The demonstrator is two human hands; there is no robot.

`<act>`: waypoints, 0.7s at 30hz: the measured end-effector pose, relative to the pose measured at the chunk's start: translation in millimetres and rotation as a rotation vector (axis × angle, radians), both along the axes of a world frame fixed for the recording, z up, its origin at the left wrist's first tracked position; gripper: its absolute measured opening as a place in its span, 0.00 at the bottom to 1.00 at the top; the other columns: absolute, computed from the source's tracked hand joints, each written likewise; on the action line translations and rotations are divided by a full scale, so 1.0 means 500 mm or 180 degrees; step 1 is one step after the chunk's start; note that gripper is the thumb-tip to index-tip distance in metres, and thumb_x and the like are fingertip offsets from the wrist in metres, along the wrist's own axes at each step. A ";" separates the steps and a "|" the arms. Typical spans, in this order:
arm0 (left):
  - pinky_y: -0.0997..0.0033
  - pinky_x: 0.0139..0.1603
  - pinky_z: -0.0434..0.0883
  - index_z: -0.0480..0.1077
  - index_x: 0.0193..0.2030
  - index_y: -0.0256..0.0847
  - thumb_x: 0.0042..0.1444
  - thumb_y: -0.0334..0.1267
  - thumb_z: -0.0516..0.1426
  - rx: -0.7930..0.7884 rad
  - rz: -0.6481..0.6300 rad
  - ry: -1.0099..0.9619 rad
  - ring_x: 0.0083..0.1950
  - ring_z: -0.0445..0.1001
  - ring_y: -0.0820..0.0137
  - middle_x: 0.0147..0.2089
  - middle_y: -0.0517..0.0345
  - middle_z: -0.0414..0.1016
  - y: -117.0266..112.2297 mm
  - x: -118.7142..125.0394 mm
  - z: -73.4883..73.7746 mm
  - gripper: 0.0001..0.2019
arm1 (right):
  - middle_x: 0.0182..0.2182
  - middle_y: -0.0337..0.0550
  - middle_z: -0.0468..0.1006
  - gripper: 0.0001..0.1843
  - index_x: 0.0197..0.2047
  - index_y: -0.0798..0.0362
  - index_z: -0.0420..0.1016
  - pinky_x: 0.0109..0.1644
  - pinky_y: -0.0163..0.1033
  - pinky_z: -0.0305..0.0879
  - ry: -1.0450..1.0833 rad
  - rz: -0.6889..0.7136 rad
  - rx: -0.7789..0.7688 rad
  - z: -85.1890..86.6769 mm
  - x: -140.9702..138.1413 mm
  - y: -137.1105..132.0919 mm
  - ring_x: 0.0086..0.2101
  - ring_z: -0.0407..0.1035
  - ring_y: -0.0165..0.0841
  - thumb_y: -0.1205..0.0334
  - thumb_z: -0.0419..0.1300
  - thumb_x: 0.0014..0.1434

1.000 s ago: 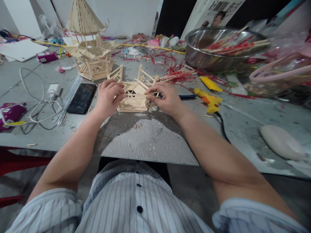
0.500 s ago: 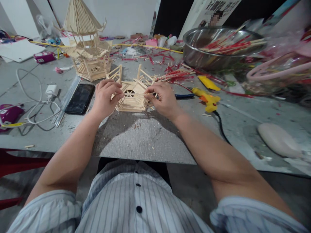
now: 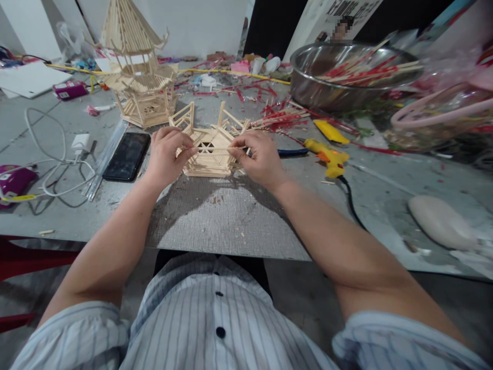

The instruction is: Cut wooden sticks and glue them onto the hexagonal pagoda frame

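Observation:
My left hand (image 3: 172, 150) and my right hand (image 3: 256, 155) pinch the two ends of a thin wooden stick (image 3: 211, 149). It runs level across the near side of a small hexagonal frame built of wooden sticks (image 3: 208, 168). Whether the stick touches the frame cannot be made out. Upright posts and slanting rails rise at the frame's back, and my fingers hide parts of both its sides. Behind my left hand stands a taller stick pagoda (image 3: 144, 97) with a pointed roof.
A yellow glue gun (image 3: 331, 158) and blue-handled tool (image 3: 292, 152) lie right of my right hand. Red-wrapped sticks (image 3: 281, 119) lie behind, near a steel basin (image 3: 319, 95). On the left are a black phone (image 3: 126, 157), a white charger (image 3: 81, 144) and its looped cable.

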State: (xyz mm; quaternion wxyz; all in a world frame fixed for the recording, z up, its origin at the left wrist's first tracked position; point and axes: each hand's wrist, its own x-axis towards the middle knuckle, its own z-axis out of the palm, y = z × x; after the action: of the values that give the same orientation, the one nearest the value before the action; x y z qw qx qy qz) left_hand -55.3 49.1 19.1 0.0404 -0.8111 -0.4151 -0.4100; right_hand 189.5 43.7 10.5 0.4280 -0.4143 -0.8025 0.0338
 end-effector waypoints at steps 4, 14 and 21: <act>0.53 0.57 0.62 0.69 0.32 0.44 0.59 0.43 0.58 -0.0079 0.0019 0.0032 0.53 0.71 0.60 0.38 0.56 0.78 -0.003 0.001 0.004 0.07 | 0.32 0.43 0.76 0.14 0.34 0.49 0.73 0.49 0.47 0.60 0.0080 0.0063 -0.0059 0.000 0.000 0.001 0.39 0.69 0.38 0.48 0.55 0.62; 0.53 0.59 0.62 0.72 0.38 0.46 0.59 0.47 0.59 -0.0036 -0.0048 0.0028 0.54 0.70 0.60 0.41 0.56 0.79 -0.003 -0.002 0.004 0.08 | 0.32 0.44 0.76 0.17 0.35 0.49 0.73 0.48 0.47 0.60 0.0303 0.0244 0.0045 -0.008 0.002 0.002 0.39 0.69 0.39 0.45 0.54 0.62; 0.52 0.60 0.62 0.71 0.42 0.47 0.56 0.52 0.59 -0.0015 -0.0063 0.0125 0.55 0.69 0.59 0.46 0.55 0.78 -0.003 -0.008 0.005 0.14 | 0.34 0.44 0.76 0.17 0.36 0.49 0.73 0.50 0.48 0.60 0.0259 0.0230 -0.0060 -0.010 0.002 0.004 0.41 0.68 0.39 0.45 0.53 0.62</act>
State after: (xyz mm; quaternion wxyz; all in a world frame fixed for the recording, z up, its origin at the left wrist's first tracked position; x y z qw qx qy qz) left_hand -59.2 47.4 21.6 0.0426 -0.8232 -0.4071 -0.3934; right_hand 190.7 45.8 5.3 0.4549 -0.3873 -0.7985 0.0736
